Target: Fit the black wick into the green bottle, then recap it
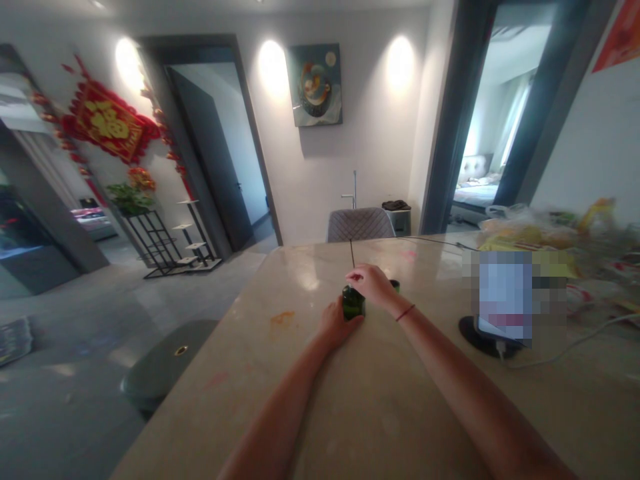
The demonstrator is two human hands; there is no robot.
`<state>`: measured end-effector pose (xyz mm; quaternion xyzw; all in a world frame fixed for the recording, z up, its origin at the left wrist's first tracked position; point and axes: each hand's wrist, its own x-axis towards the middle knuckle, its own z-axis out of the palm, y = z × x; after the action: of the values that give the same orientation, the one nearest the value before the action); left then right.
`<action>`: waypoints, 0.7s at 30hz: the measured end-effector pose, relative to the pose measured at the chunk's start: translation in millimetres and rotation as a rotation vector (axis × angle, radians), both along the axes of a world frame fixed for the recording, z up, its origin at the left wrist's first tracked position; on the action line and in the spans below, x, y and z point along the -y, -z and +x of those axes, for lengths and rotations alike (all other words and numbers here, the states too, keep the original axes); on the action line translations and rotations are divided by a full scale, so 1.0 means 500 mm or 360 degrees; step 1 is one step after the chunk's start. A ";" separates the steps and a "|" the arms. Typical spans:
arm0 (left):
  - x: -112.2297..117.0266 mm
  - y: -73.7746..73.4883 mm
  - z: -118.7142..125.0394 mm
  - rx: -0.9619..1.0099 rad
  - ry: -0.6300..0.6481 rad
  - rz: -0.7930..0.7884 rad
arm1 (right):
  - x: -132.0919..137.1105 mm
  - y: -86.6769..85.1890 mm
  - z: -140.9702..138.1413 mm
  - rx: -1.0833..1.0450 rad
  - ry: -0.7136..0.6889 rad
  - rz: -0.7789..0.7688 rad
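A small dark green jar (353,304) stands on the beige stone table (310,373), near its middle. My left hand (336,323) is wrapped round the jar's near side. My right hand (371,283) hovers over the jar's top, fingers pinched on a thin dark stick (351,255) that rises from the jar towards the far edge. A second dark green object (395,285) peeks out just behind my right hand; most of it is hidden.
A phone on a round black stand (483,337) with a white cable (575,343) sits to the right. Bags and packets (545,233) crowd the far right. A grey chair (361,224) stands at the far end, a stool (163,363) at the left side.
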<state>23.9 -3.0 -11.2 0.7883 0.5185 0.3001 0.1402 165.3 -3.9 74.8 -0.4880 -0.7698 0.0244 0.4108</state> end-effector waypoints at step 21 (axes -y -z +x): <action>0.003 -0.006 -0.001 -0.0145 0.0002 -0.0027 | 0.003 -0.013 0.031 -0.0028 -0.0158 -0.0242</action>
<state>23.5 -4.4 -8.2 0.8003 0.5263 0.2595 0.1232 180.6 -5.5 81.3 -0.4788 -0.7853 0.1073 0.3775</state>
